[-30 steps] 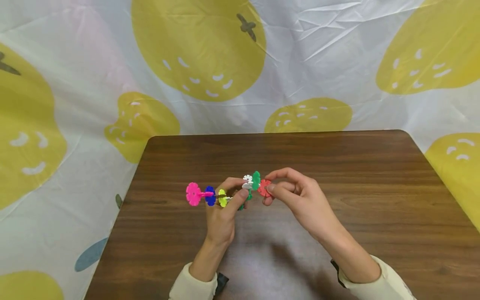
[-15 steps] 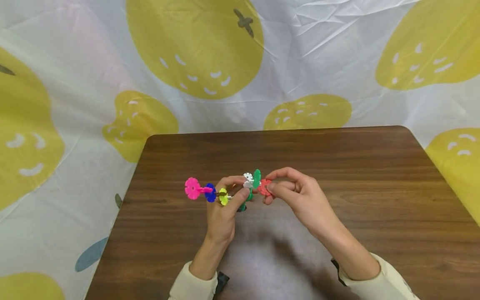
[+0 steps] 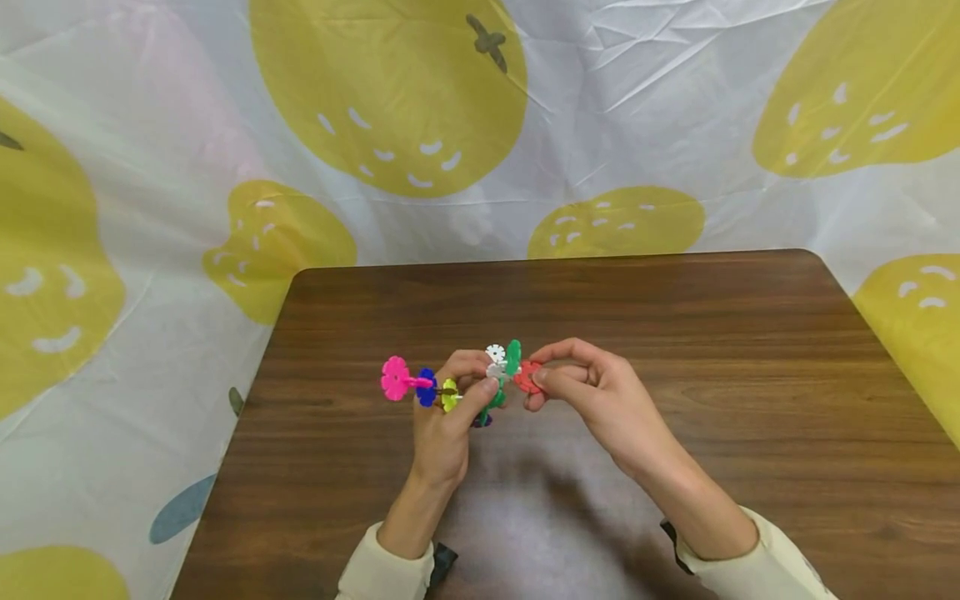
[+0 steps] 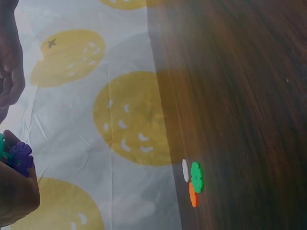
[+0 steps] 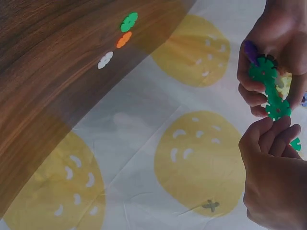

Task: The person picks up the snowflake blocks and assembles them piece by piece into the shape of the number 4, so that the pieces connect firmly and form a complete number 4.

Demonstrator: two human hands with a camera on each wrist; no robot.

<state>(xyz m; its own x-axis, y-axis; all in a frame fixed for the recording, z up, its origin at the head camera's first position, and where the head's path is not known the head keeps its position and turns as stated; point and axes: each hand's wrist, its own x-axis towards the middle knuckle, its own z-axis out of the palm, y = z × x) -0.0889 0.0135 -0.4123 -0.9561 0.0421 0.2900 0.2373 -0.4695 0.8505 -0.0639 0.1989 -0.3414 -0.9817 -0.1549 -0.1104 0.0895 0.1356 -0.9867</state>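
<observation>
Left hand [image 3: 450, 417] pinches the chain [image 3: 450, 387] mid-run above the bench [image 3: 675, 333]; right hand [image 3: 585, 392] nips the red disc [image 3: 527, 376] at its end; light, stiff plastic, likely to pop apart; hold near the joints.

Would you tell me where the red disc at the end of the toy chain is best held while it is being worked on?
Pinch the red disc by its free outer rim, from the right, as the right hand does now. Its inner edge meets the green disc, so only the far side is open. The left hand steadies the chain.
</observation>
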